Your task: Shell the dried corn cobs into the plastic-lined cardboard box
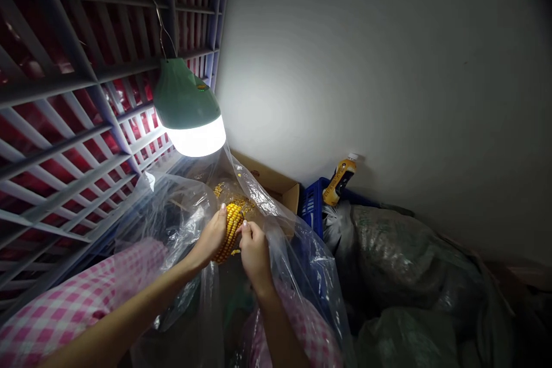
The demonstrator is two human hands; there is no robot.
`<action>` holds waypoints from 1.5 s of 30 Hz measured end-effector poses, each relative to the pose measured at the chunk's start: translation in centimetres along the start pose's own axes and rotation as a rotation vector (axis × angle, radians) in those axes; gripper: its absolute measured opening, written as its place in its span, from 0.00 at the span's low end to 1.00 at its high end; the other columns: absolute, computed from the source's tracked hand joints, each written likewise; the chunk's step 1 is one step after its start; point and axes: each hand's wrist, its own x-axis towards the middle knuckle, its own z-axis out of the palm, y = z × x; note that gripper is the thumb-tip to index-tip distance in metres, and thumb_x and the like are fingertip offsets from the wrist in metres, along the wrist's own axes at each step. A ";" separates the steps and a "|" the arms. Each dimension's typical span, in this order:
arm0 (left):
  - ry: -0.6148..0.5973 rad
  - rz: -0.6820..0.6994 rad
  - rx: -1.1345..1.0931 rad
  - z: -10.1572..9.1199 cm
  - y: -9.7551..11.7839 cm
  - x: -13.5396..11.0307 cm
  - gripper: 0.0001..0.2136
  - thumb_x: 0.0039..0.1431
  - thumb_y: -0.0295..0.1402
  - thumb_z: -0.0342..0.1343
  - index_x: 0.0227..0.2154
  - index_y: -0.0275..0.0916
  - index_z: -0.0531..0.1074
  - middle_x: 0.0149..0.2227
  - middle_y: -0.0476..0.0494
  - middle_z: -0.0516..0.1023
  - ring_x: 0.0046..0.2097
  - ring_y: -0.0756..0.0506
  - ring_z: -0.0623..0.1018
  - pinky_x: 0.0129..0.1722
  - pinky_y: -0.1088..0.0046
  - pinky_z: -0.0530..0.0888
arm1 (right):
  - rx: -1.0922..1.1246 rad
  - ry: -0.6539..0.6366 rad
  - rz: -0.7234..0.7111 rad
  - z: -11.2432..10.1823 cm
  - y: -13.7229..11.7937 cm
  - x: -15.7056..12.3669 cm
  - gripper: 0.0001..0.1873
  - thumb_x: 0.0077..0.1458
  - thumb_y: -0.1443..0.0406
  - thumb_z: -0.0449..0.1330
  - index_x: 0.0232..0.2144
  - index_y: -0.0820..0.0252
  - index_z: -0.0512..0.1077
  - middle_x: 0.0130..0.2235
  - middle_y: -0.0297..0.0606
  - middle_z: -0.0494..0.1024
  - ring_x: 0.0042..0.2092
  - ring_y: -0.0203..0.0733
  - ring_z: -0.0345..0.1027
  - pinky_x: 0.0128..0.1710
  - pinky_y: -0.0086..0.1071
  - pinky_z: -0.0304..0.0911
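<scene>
An ear of yellow corn (233, 223) stands tilted in the middle of the head view, its kernels still in rows on the side that shows. My left hand (212, 236) is closed around its left side, thumb near the top. On the right edge of the ear, my right hand (254, 247) is closed in a pinch; a thin dark tip shows by its thumb, too small to name. Beneath both hands a clear plastic bag (317, 264) spreads open over my lap. Loose kernels (246, 204) lie in it behind the ear.
A lit green lamp (187, 95) hangs by a wire from a slatted plastic crate (64, 77) at left. Behind the bag is a cardboard box (282, 190). To the right, a drink bottle (340, 179) leans in a blue crate (314, 204) beside full sacks (401, 253).
</scene>
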 end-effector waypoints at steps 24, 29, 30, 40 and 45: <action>-0.154 0.127 0.360 -1.3 1.4 -0.8 0.20 0.58 0.49 0.29 0.28 0.42 0.60 0.28 0.46 0.72 0.34 0.42 0.73 0.35 0.68 0.64 | -0.073 -0.399 -0.012 -5.3 -0.1 1.0 0.16 0.52 0.60 0.51 0.21 0.64 0.73 0.19 0.30 0.65 0.23 0.30 0.53 0.24 0.25 0.48; -0.050 0.094 0.332 -0.8 0.8 -0.8 0.21 0.58 0.49 0.29 0.29 0.41 0.61 0.27 0.44 0.72 0.33 0.41 0.72 0.34 0.66 0.64 | -0.220 -0.104 -0.054 -1.5 -0.1 -0.7 0.16 0.54 0.64 0.47 0.21 0.63 0.69 0.25 0.36 0.73 0.28 0.35 0.63 0.28 0.26 0.51; -0.024 0.084 0.280 -0.6 0.6 -0.8 0.21 0.58 0.49 0.29 0.29 0.41 0.62 0.28 0.43 0.73 0.33 0.41 0.72 0.35 0.66 0.65 | -0.277 -0.036 -0.062 -0.7 -0.2 -1.1 0.15 0.55 0.64 0.46 0.23 0.62 0.68 0.26 0.37 0.73 0.28 0.36 0.64 0.27 0.27 0.50; -0.139 -0.290 -0.439 -0.1 0.2 0.0 0.26 0.54 0.54 0.38 0.36 0.35 0.68 0.27 0.42 0.76 0.30 0.44 0.75 0.31 0.69 0.69 | -0.245 -0.113 -0.118 -2.3 -1.1 -0.2 0.17 0.56 0.60 0.46 0.19 0.61 0.63 0.21 0.31 0.67 0.24 0.32 0.59 0.24 0.25 0.48; -0.140 -0.289 -0.493 -0.5 1.3 -0.4 0.25 0.52 0.55 0.41 0.33 0.36 0.68 0.23 0.45 0.74 0.24 0.45 0.74 0.24 0.72 0.68 | -0.195 -0.206 -0.113 -4.4 -1.4 -0.1 0.17 0.54 0.61 0.49 0.18 0.63 0.67 0.21 0.31 0.68 0.25 0.31 0.60 0.25 0.24 0.50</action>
